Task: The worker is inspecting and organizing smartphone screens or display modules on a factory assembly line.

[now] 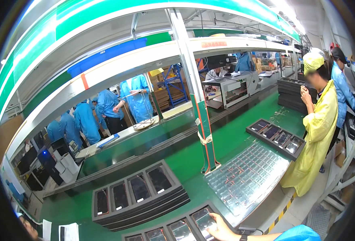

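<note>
At the far left I see a stack of dark grey foam trays [139, 199] on the green table [225, 136]. Its long side runs from lower left up to upper right. Four flat black phones lie in its slots.

Next comes the dark grey foam tray [173, 229] at the bottom edge, near me. It points the same way, and shiny screens sit in it.

My right hand [219, 229] lies flat on that tray's right end, fingers spread, gripping nothing. The arm comes in from the lower right, with a blue sleeve and a black wrist band.

I cannot see my left hand.

Further right lies a clear bumpy plastic sheet [248, 176].
</note>
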Available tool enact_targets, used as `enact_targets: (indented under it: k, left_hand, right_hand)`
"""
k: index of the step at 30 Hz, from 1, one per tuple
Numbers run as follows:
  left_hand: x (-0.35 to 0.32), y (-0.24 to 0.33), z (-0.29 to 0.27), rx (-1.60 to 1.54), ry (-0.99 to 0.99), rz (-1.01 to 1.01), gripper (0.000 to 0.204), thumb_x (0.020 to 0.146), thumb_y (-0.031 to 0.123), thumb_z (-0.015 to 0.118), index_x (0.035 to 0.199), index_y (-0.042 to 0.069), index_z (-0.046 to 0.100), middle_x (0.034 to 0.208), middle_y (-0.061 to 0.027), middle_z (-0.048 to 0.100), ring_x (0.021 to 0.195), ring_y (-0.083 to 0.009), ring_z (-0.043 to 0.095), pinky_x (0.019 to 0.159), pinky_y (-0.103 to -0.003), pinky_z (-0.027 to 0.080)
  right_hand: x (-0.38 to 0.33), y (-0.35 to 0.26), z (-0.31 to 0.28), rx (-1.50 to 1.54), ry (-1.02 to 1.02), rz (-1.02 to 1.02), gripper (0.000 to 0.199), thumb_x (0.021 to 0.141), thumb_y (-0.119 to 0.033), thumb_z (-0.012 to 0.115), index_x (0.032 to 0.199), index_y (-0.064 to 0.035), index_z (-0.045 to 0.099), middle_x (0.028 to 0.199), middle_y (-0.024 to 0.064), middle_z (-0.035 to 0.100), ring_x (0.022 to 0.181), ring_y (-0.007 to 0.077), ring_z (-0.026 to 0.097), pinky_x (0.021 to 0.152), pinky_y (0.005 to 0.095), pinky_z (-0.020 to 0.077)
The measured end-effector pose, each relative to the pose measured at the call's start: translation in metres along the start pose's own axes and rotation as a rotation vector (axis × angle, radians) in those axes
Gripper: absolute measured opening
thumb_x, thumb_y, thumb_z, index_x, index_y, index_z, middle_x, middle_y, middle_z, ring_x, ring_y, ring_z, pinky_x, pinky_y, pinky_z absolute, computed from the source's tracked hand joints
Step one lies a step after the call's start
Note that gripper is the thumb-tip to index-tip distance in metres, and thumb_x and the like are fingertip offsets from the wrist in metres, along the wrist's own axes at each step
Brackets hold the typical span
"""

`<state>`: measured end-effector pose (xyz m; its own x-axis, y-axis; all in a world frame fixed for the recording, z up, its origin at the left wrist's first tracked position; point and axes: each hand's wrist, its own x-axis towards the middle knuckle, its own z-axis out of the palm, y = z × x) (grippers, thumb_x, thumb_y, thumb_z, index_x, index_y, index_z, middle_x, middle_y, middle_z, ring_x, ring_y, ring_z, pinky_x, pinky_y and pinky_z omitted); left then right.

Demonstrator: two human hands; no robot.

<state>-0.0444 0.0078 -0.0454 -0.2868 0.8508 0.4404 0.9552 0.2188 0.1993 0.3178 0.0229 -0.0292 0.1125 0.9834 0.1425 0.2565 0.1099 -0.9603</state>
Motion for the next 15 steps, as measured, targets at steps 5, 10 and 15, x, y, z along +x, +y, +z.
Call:
enact_targets:
  k: [5,10,15]
  left_hand:
    - [0.005,0.025,-0.001,-0.210,-0.114,-0.118,0.051,0.104,0.033,0.047,0.136,-0.006,0.052,0.141,-0.0312,0.049,0.133,-0.0466,0.044,0.114,-0.049,0.033]
    - [0.034,0.017,-0.011,-0.640,-0.114,-0.406,0.045,0.099,0.024,0.059,0.135,-0.002,0.052,0.130,-0.0259,0.060,0.115,-0.0379,0.058,0.099,-0.042,0.045]
    - [0.038,-0.031,0.017,-1.013,-0.077,-0.362,0.061,0.083,0.001,0.078,0.137,0.002,0.049,0.118,-0.0151,0.066,0.103,-0.0195,0.063,0.088,-0.032,0.052]
  right_hand:
    - [0.005,-0.011,-0.005,-0.018,-0.290,0.260,0.067,0.099,-0.028,0.062,0.149,-0.0005,0.028,0.131,0.0256,0.058,0.117,0.0316,0.062,0.092,0.0396,0.0531]
    - [-0.003,0.037,0.026,-0.095,0.024,-0.052,0.059,0.099,-0.027,0.061,0.145,0.0006,0.038,0.131,0.0271,0.058,0.111,0.0310,0.065,0.082,0.0408,0.0572]
    - [-0.005,-0.035,0.032,0.077,-0.107,-0.009,0.057,0.104,-0.032,0.051,0.147,-0.0032,0.029,0.121,0.0301,0.058,0.109,0.0436,0.062,0.087,0.0449,0.0514]
